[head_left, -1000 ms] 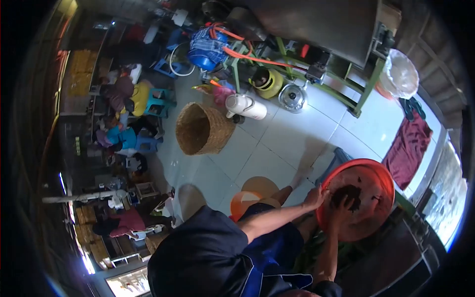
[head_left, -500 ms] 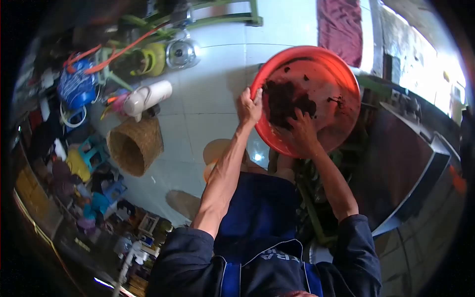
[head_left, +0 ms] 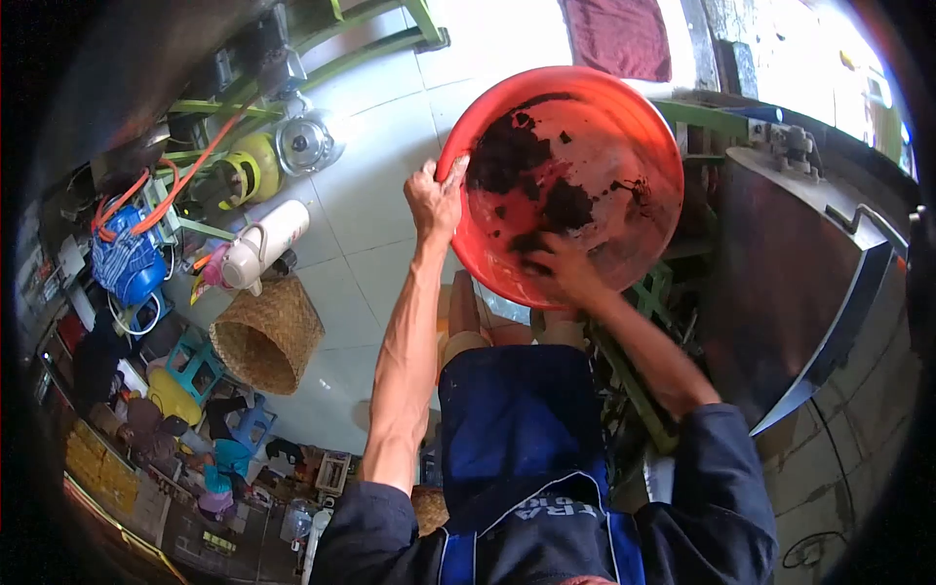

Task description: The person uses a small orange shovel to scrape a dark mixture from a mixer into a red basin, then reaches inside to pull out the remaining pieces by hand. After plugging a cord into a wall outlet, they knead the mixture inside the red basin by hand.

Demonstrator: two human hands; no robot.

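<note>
My left hand [head_left: 436, 200] is closed around the left rim of a wide red plastic basin [head_left: 624, 117], thumb over the edge. Dark, moist-looking clumped material [head_left: 509, 154] lies inside against the left wall, with a separate clump [head_left: 568, 205] nearer the middle and crumbs scattered about. A thin dark smear marks the right side of the basin floor. Low inside the near wall is my right hand [head_left: 565, 268], blurred by motion, with dark material at its fingertips; I cannot tell whether the fingers grip it.
A tall metal-sided box [head_left: 790, 283] stands close on the right. Left on the tiles are a woven basket [head_left: 307, 327], a pale flask [head_left: 278, 229], a green gas cylinder [head_left: 258, 171] and a glass-lidded pot [head_left: 304, 143]. A dark red cloth [head_left: 619, 39] lies beyond the basin.
My right hand has moved from the middle of the basin toward its near wall. The dark material, earlier mostly one patch, now shows as separate clumps. My left hand stays on the rim.
</note>
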